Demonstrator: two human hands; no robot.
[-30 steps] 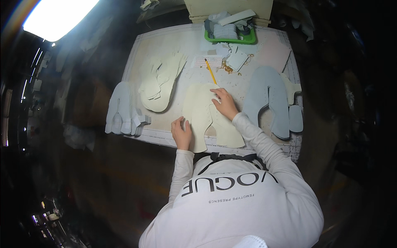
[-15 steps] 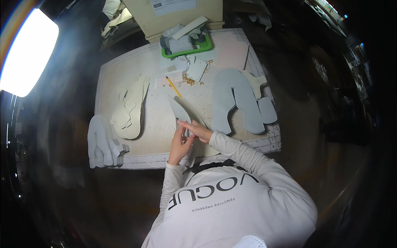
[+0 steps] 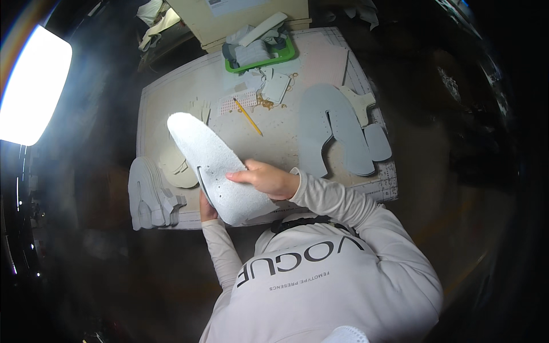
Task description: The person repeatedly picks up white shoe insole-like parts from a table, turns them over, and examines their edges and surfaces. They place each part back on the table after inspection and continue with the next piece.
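Note:
A pale grey-white leather shoe upper piece, folded over, is held up above the near part of the table. It shows a fuzzy side, a slit and a few small punched holes. My right hand grips its right edge, thumb pressed on top and fingers underneath. Against the piece's lower left edge is my left hand, its fingers hidden behind the leather. A stack of cream cut pieces lies partly covered by the raised piece.
Grey U-shaped upper pieces lie at the right, with a smaller stack at the left edge. Farther back are a yellow pencil, white cards and a green tray of scraps. A bright lamp stands left.
The leather piece was low between my hands; now it is raised, turned to the left and shows its broad fuzzy side. My left hand has moved left and under it.

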